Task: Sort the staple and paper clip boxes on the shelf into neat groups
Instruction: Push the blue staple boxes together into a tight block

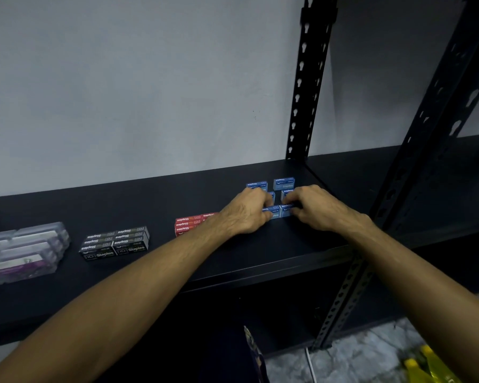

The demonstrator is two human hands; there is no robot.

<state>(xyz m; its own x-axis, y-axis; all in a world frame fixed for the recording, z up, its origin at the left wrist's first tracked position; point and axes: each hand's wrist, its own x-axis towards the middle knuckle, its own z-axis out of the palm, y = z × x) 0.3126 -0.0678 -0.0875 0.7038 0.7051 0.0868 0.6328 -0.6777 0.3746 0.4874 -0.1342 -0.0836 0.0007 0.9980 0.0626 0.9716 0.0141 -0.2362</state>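
Fingers of both hands curl onto the front pair of blue staple boxes (277, 212) near the right end of the black shelf (260, 244). The left hand (246, 210) comes in from the left, its fingertips bent down over the left box of that pair, thumb low against the near face; its grip is pinched on the box. The right hand (314, 205) mirrors it from the right, fingers curled over the top edge of the right box, pinching it in the same way. The two front boxes sit side by side, touching. Behind them two more blue boxes (286, 193) are partly hidden by the knuckles, and at the back another two blue boxes (284, 183) stand a little apart from each other, close to the rear edge of the shelf.

Just left of the left wrist lies a block of red staple boxes (188, 224), partly covered by the forearm. Farther left, well apart, is a tidy block of black staple boxes (115, 242), two wide and several deep. At the far left end sit stacked clear plastic paper clip boxes (25, 250), blurred, with purple clips showing in the nearest one.

A black perforated upright (306, 78) rises behind the blue boxes against the grey wall (136, 92).
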